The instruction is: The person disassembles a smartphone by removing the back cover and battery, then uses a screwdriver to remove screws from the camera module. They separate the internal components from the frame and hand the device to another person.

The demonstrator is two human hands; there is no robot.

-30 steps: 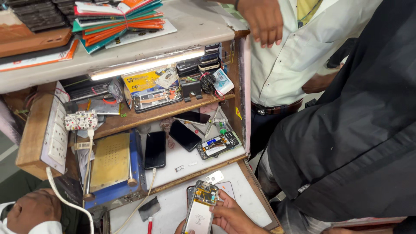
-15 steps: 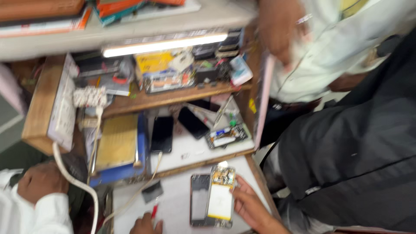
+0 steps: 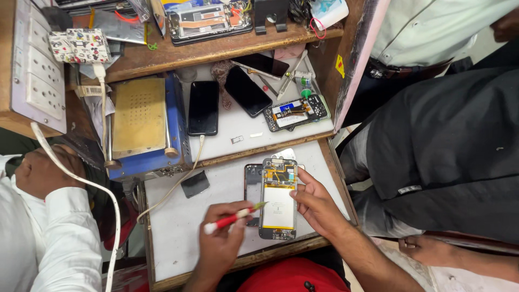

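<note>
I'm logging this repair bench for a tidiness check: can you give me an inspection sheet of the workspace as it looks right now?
Surface: white worktop, scuffed.
Job's things: opened phone, yellow-edged battery exposed; red-handled tool, tip at the phone's left edge.
Clutter: dark square piece; black phones and an opened handset on the shelf; blue machine.
Hands: left hand holds the tool; right hand steadies the phone.
Cables: white cable from the socket board.
Surroundings: people stand at right, one sits at left.
</note>
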